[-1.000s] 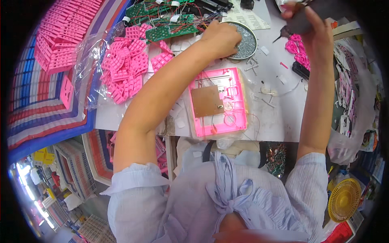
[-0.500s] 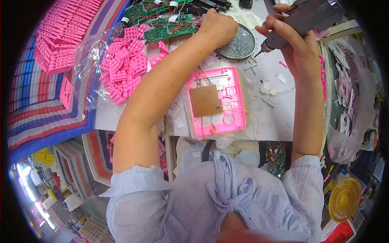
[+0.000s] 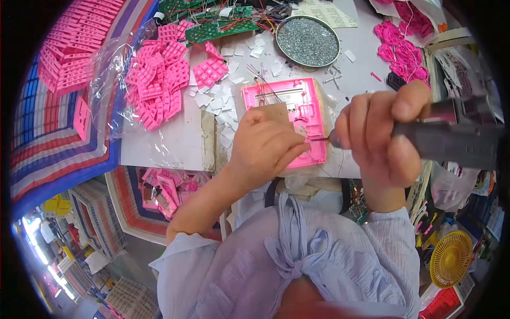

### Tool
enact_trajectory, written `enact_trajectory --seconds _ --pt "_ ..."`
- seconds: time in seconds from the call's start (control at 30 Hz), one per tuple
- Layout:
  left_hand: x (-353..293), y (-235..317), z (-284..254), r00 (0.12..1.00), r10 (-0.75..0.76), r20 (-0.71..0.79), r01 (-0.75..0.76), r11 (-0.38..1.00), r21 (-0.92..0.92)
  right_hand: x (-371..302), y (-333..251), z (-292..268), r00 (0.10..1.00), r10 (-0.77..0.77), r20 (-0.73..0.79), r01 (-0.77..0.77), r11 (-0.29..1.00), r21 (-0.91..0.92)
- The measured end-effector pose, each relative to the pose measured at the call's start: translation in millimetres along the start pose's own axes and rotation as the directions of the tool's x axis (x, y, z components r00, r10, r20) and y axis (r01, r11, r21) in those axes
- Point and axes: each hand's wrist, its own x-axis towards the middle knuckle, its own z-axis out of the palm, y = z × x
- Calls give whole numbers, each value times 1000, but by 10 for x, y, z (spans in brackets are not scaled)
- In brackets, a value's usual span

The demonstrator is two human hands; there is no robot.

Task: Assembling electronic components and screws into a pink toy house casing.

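A white worktable (image 3: 164,149) stretches before a person in a pale blue blouse (image 3: 308,250). At its left, a striped tray with a blue rim (image 3: 79,178) holds pink plastic parts; beside it lies a heap of pink keypads (image 3: 159,80). A dark power screwdriver (image 3: 451,141) lies across the right hand (image 3: 382,130), its fingers wrapped firmly around it. A pink casing (image 3: 317,119) lies on the table in front of the person, partly under the left hand (image 3: 268,141). That hand's fingers are bent, thumb and forefinger close together beside the driver's thin bit (image 3: 320,139); whether they pinch anything cannot be told. Beyond the casing sits a round dish (image 3: 307,65) of small metallic pieces (image 3: 308,40).
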Motion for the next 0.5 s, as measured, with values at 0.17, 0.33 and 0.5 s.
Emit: enact_trajectory --seconds 0.17,0.33,0.5 --pt "-57 72 -41 999 -33 -27 32 999 -43 10 23 139 996 31 82 -32 999 3" --pt "-101 59 -77 998 -68 -18 66 994 -91 -1 93 195 997 40 69 -40 999 -14" --pt "-127 35 -108 999 -36 12 36 999 6 -31 153 236 997 70 39 -69 997 -40"
